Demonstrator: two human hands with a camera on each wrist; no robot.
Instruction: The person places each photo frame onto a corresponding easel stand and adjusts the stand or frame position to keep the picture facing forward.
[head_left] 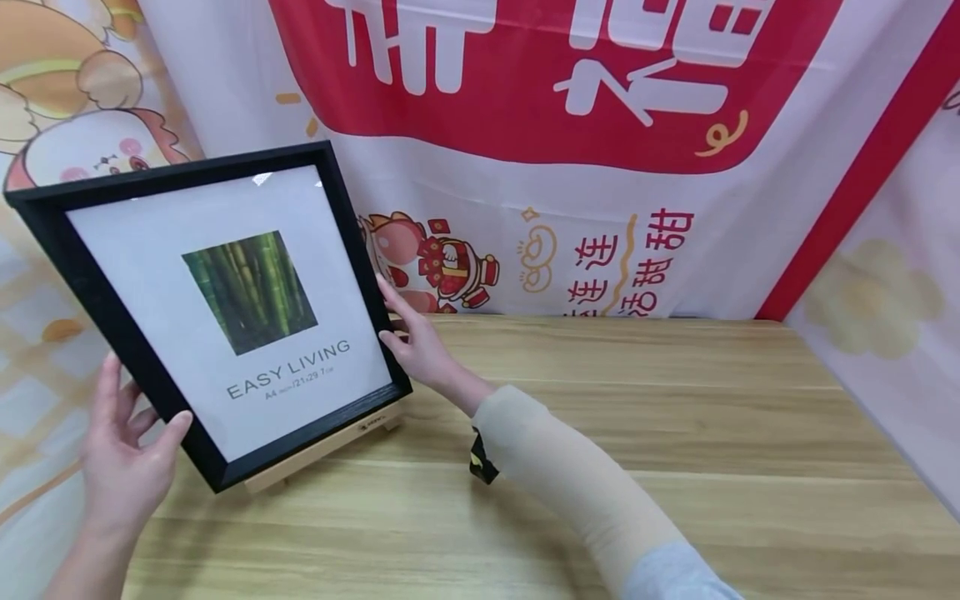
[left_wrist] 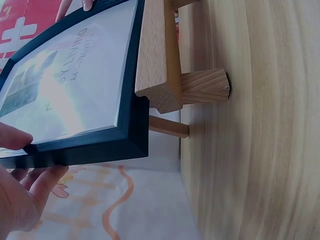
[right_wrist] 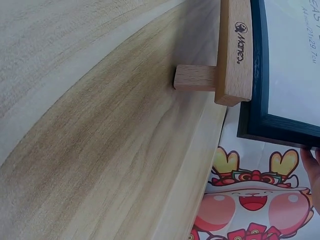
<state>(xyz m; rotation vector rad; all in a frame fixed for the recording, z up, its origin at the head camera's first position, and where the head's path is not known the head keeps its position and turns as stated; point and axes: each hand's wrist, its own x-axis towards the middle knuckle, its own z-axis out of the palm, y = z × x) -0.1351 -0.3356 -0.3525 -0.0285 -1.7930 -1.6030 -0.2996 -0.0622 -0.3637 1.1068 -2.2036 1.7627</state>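
Note:
A black picture frame (head_left: 362, 258) leans back on a small wooden easel (head_left: 322, 452), its lower edge on the easel's ledge. Behind its glazing is a white sheet (head_left: 150, 275) with a bamboo photo (head_left: 251, 292) and the words "EASY LIVING". My left hand (head_left: 127, 458) grips the left side low down. In the left wrist view its thumb (left_wrist: 15, 138) lies over the front border, with the fingers at the outer side. On the opposite side my right hand (head_left: 420, 346) holds the edge, thumb near the front and other fingers toward the back, partly hidden.
The easel stands near the left end of a wood-grain table (head_left: 637, 433). A white and red printed cloth (head_left: 465, 183) hangs behind it, and more printed cloth is on the left. A small black object (head_left: 482, 458) shows beneath my right sleeve (head_left: 570, 475).

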